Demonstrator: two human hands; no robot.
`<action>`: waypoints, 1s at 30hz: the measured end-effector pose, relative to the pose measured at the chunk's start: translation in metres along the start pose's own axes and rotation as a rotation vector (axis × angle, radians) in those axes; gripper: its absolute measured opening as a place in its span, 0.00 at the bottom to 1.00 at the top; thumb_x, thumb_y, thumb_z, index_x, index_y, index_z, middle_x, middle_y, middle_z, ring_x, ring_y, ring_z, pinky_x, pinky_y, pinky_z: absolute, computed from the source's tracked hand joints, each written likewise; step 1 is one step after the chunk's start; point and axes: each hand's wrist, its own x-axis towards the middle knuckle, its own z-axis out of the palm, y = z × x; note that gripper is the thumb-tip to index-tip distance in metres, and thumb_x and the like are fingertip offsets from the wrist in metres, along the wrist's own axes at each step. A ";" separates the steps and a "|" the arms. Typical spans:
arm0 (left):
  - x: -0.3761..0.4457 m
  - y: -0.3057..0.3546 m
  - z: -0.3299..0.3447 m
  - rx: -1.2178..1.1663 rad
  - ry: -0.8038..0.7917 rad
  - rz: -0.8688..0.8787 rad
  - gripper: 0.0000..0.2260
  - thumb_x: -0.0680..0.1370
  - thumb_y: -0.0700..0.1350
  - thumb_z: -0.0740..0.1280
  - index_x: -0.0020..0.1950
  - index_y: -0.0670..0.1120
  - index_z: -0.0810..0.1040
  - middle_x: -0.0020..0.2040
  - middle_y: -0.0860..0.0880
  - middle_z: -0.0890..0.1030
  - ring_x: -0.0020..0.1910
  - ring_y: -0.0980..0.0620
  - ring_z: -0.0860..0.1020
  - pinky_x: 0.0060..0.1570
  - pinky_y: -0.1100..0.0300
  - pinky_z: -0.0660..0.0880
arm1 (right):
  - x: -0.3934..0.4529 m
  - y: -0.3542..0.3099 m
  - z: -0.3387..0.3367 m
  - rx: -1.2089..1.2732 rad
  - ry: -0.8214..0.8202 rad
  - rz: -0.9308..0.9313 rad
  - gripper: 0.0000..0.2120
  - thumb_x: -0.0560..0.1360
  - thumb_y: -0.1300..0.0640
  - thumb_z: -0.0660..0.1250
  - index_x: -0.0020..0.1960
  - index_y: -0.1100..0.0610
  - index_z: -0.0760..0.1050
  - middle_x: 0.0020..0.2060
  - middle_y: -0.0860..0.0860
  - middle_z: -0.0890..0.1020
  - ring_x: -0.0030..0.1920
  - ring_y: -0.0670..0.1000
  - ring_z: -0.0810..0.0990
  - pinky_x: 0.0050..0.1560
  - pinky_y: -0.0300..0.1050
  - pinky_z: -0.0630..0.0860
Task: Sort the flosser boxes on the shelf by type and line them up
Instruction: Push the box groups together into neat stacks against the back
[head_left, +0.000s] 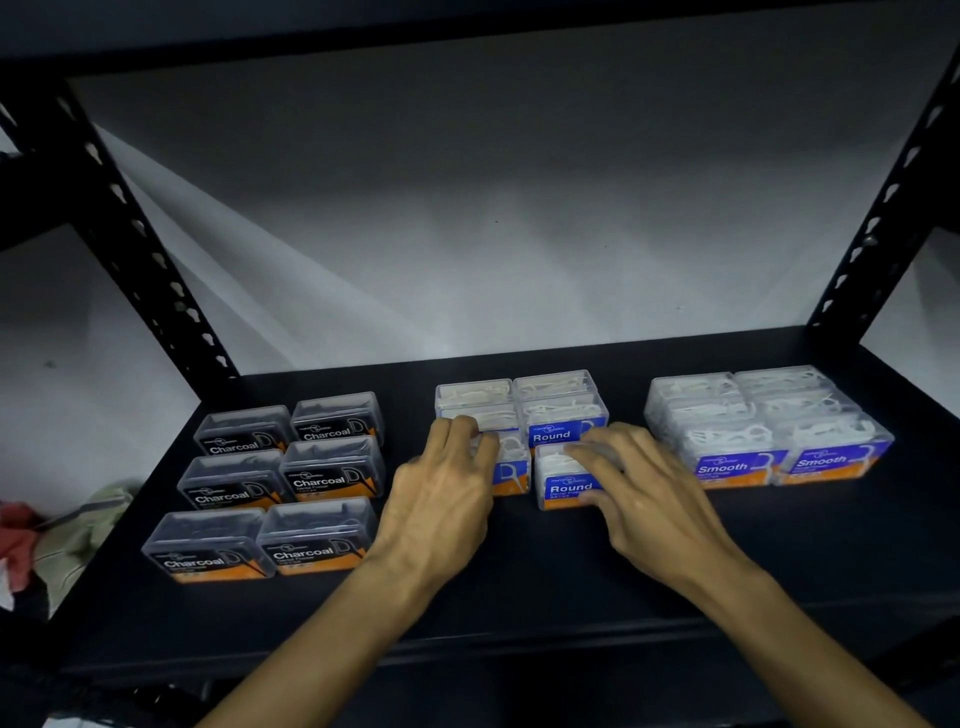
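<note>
Flosser boxes on black shelf, three groups: Charcoal boxes left, Round boxes middle, Smooth boxes right. Left hand gripping front-left Round box (fingers curled over top). Right hand gripping front-right Round box, set slightly forward.

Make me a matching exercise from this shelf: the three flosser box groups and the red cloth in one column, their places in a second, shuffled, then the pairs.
Column one:
1. Charcoal boxes
2. Round boxes
3. Smooth boxes
4. Red cloth

Column two:
A. Right part of the shelf
B. Off the shelf, at the far left edge
C. Left part of the shelf
D. Middle, under both hands

Pairs: 1-C, 2-D, 3-A, 4-B
</note>
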 end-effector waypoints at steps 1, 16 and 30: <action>0.000 0.000 0.000 0.001 -0.003 -0.003 0.25 0.59 0.42 0.81 0.54 0.43 0.80 0.51 0.44 0.77 0.48 0.46 0.77 0.20 0.61 0.69 | 0.000 0.000 0.001 0.001 0.003 0.002 0.25 0.65 0.59 0.77 0.61 0.59 0.76 0.56 0.56 0.78 0.59 0.54 0.72 0.55 0.49 0.75; 0.002 -0.001 0.002 -0.010 -0.012 -0.035 0.25 0.60 0.43 0.81 0.56 0.43 0.80 0.52 0.44 0.78 0.49 0.46 0.77 0.23 0.61 0.73 | 0.000 0.000 0.008 0.041 0.014 0.049 0.26 0.67 0.61 0.76 0.63 0.61 0.74 0.59 0.56 0.77 0.62 0.54 0.71 0.60 0.48 0.72; 0.001 -0.001 0.003 -0.031 -0.008 -0.039 0.26 0.59 0.42 0.81 0.56 0.43 0.80 0.53 0.44 0.78 0.49 0.46 0.77 0.25 0.60 0.74 | 0.005 0.002 0.013 0.034 0.028 0.073 0.22 0.69 0.60 0.74 0.61 0.62 0.75 0.61 0.58 0.76 0.62 0.57 0.73 0.61 0.50 0.75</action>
